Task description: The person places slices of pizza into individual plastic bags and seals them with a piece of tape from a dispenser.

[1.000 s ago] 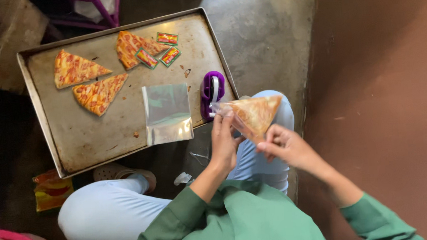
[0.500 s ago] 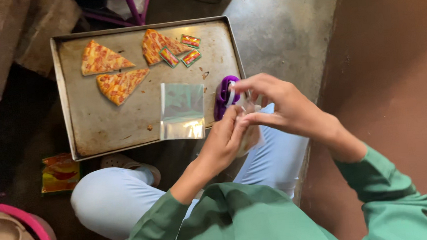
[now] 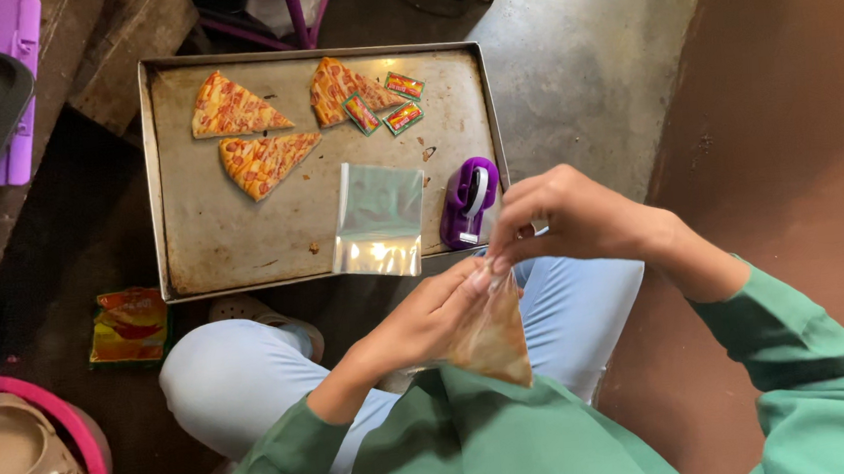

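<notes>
A bagged pizza slice (image 3: 493, 336) is hanging point-up over the person's lap, its clear wrap gathered at the top. The left hand (image 3: 426, 318) is supporting the bag from the side, its fingers together against the plastic, while the right hand (image 3: 564, 219) is pinching the bag's mouth, fingers clamped on it. Keeping that pinch tight and the slice hanging low would probably make for a neat closure. The purple tape dispenser (image 3: 470, 202) is sitting just beside them on the baking tray (image 3: 245, 249), next to an empty clear bag (image 3: 379, 219), three bare slices (image 3: 256, 160) and sauce sachets (image 3: 402, 118).
</notes>
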